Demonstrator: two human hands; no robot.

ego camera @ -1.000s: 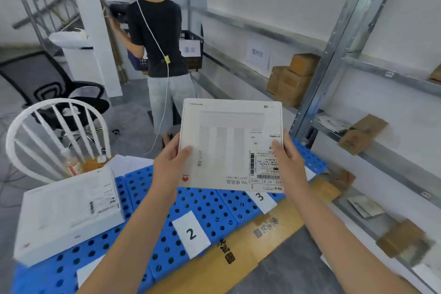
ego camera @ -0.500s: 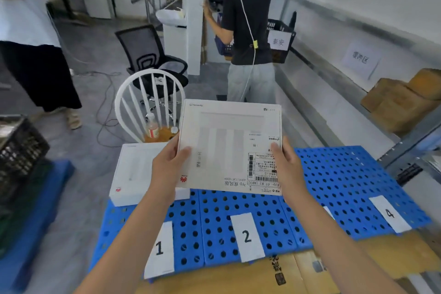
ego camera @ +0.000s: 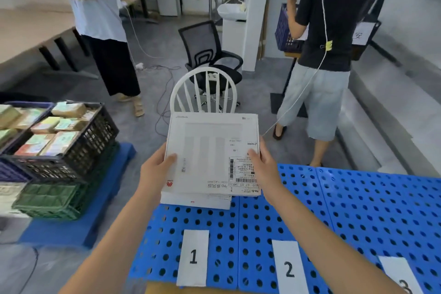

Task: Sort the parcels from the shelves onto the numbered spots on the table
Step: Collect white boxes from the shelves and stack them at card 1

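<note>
You've swung left; your left hand and right hand clamp the white parcel by its sides, over the stacked box behind label 1.

We see two bare arms of our own, the left forearm and the right forearm, uncovered right down to the lower edge of the view. Our left hand and right hand are bare as well, wrists and fingers alike. Both arms are slim and smooth. We cannot tell our clothing, as the rest of us lies out of view.
</note>
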